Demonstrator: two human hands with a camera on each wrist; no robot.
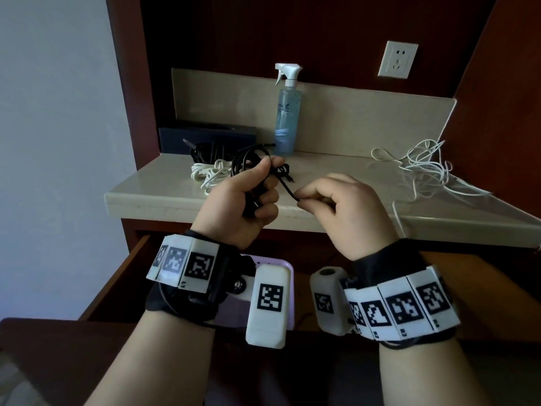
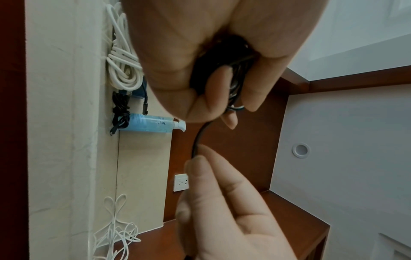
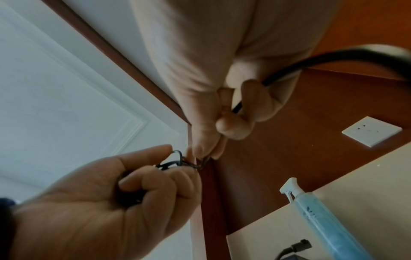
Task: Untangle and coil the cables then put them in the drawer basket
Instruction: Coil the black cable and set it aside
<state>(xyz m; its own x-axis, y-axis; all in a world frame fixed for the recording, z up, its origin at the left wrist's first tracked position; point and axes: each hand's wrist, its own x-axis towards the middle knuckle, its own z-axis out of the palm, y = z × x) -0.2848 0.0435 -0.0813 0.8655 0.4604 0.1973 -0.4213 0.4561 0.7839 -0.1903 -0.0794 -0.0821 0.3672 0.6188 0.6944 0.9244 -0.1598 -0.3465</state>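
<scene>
I observe the left hand [image 1: 243,197] raised above the near edge of the tabletop [image 1: 164,189], its fingers curled round a coiled bundle of black cable [image 1: 248,162], with loops showing above the fist. A free length of the same cable runs rightward to the right hand [image 1: 345,212], which pinches it between thumb and forefinger; the remaining fingers of that hand are curled, and in the right wrist view the cable passes on through them. On the tabletop behind the left hand lie a white coiled cable [image 1: 209,172] and, just beyond it, a second black cable bundle [image 1: 206,150], which sits against a dark box [image 1: 205,136]. A spray bottle [image 1: 288,112] of blue liquid stands upright at the far edge. At the right, well apart from these, a thin white cable [image 1: 424,165] lies in a loose tangle. A wall socket [image 1: 397,59] is mounted above. Below the tabletop an open drawer [image 1: 123,273] holds a lilac basket [image 1: 285,266], largely hidden by the wrists.
</scene>
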